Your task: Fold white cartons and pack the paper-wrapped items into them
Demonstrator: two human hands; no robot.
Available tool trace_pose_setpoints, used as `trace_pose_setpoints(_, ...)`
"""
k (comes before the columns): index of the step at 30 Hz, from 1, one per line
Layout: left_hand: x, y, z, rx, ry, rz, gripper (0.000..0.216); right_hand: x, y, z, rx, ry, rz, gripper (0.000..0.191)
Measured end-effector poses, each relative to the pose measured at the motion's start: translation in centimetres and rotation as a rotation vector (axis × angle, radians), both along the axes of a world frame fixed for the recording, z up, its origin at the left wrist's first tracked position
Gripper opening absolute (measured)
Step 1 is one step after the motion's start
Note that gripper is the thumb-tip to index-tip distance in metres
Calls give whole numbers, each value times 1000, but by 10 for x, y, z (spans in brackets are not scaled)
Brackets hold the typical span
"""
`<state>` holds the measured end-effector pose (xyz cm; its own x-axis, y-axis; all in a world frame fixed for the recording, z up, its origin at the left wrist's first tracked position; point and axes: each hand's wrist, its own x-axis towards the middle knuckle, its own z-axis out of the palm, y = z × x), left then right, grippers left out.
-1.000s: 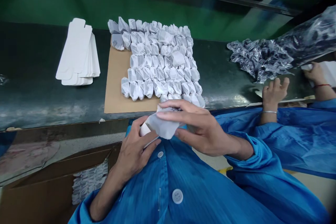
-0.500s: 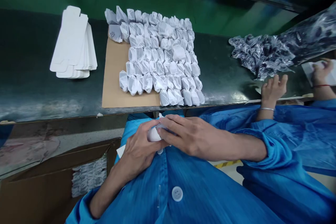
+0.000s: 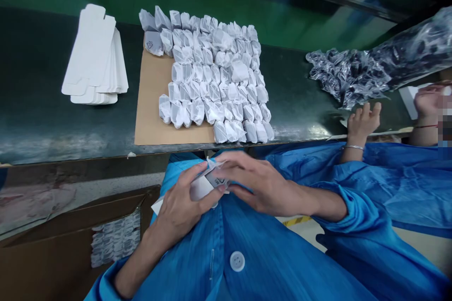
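Close to my chest, my left hand (image 3: 183, 200) and my right hand (image 3: 257, 181) both grip a small white wrapped packet (image 3: 208, 181). The left hand's fingers curl round its lower end; the right hand's thumb and fingers pinch the wrapper at the top. A grey printed mark shows on the packet. Just beyond my hands, several rows of similar white wrapped packets (image 3: 215, 75) lie on a brown cardboard sheet (image 3: 151, 103) on the dark green bench (image 3: 52, 117).
A stack of flat white carton blanks (image 3: 93, 56) lies at the left of the bench. Black parts in clear bags (image 3: 353, 75) are heaped at the right, where another person's hand (image 3: 362, 124) rests. A cardboard box (image 3: 70, 249) with white packets stands below left.
My hands dropped from the bench edge toward my chest with the packet. The loose wrapper was folded in tighter, and the right hand's fingers now pinch its top end.
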<state>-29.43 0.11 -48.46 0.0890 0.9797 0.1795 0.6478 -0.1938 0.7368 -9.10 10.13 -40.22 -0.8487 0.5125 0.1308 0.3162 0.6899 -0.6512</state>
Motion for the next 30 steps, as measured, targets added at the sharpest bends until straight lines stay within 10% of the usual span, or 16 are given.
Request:
trace_pose_setpoints(5,-7,2,-10,237,82,-65,65,-3,-6,-4,-163,85,11,42)
trace_pose_setpoints(15,2,13,-22,-26,-26,-21,99,-15,-4,-29,-171,-241,79,70)
trace_pose_setpoints(21,0,19,-24,128,97,46,85,-37,-16,-42,-14,-82,-50,58)
trace_pose_setpoints(30,-11,129,48,414,-24,-57,88,-4,85,23,-10,281,-436,52)
